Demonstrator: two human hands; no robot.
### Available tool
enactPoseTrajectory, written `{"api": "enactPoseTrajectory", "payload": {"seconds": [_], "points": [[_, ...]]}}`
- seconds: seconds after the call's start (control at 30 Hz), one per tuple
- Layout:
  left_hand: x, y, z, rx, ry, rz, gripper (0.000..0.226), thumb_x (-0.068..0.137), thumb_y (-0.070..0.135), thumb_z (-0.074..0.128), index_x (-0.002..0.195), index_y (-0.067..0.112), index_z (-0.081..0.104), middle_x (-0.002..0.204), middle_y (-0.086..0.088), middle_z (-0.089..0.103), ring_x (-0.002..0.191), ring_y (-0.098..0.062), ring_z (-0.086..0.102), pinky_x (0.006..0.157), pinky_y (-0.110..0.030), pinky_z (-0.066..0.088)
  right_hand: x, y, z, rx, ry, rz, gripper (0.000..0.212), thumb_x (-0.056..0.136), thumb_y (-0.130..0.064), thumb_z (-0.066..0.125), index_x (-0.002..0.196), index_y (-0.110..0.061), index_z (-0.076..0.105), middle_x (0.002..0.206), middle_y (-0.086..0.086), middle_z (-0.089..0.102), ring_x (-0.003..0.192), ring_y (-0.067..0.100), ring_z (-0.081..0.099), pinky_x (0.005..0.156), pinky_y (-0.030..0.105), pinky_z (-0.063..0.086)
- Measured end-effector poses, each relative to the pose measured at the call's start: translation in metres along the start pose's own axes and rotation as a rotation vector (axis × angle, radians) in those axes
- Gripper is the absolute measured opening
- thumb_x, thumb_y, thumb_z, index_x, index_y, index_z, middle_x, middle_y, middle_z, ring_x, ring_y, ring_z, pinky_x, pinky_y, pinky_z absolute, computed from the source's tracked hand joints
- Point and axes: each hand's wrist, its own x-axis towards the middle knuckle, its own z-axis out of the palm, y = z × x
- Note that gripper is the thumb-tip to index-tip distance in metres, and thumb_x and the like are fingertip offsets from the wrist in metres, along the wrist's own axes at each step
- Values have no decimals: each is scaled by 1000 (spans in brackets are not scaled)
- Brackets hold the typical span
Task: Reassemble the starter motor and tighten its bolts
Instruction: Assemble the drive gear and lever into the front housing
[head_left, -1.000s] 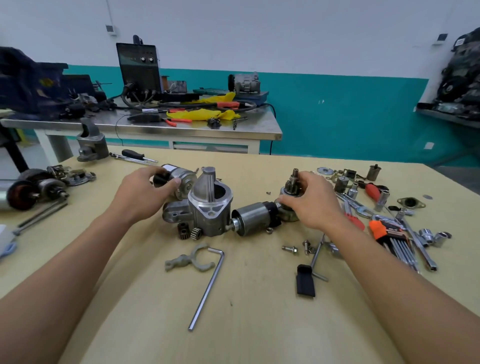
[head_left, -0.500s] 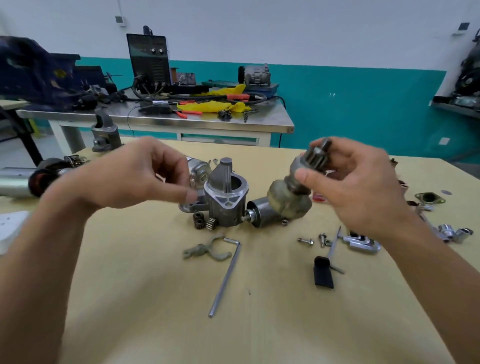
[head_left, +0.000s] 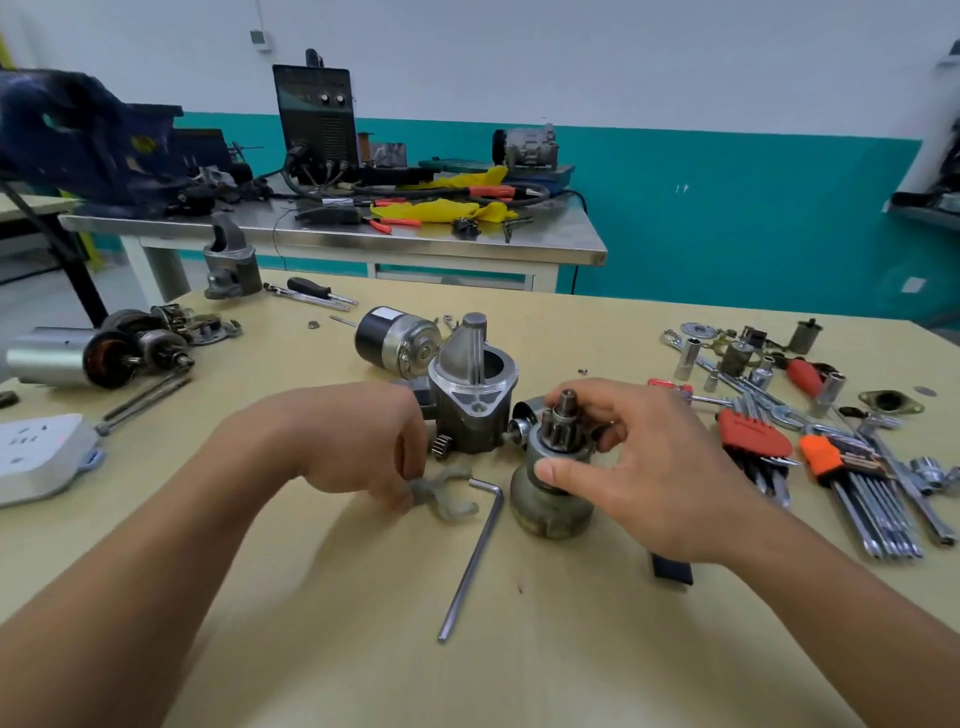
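Note:
My right hand grips the starter's pinion drive, a grey clutch drum with a toothed gear on top, standing upright on the yellow table. My left hand pinches one end of the grey shift fork lying on the table. Just behind both hands stands the aluminium nose housing. The solenoid cylinder lies behind it. A long hex key lies in front of the fork.
Hex key sets with orange holders, sockets and wrenches crowd the right side. An armature and motor case lie far left, a white power strip at the left edge. A black block sits under my right wrist.
My right hand has lowered the pinion drive from mid-air onto the table, gear end up. My left hand has dropped from in front of the housing and taken hold of the shift fork.

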Motion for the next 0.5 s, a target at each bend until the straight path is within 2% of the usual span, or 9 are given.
{"api": "enactPoseTrajectory", "payload": {"seconds": [0.07,0.17,0.33,0.5], "points": [[-9,-7,-7,-192,50,74,4,83,28,79,83,28,76,74,6,75,62,-7,66,58,-23,53,1,3,-2,27,-8,2,31,78,-31,83,104,-37,69,98,-30,66,96,-11,59,77,2,42],[-15,-6,-13,-442,158,253,6,86,24,78,87,30,79,71,5,73,60,-9,66,57,-23,55,2,6,-6,85,-56,16,36,77,-28,85,101,-46,65,103,-33,66,98,-11,62,80,3,45],[1,19,8,-374,209,306,7,89,26,75,93,27,80,76,8,74,70,-15,66,69,-35,55,4,11,-11,218,-111,39,40,74,-21,88,99,-45,68,99,-26,73,93,-5,69,80,8,51],[7,28,19,-310,264,326,7,89,28,73,92,24,79,74,7,70,69,-14,62,65,-32,53,3,13,-9,230,-147,54,37,71,-20,90,100,-35,72,96,-20,75,91,3,71,84,22,58]]}}
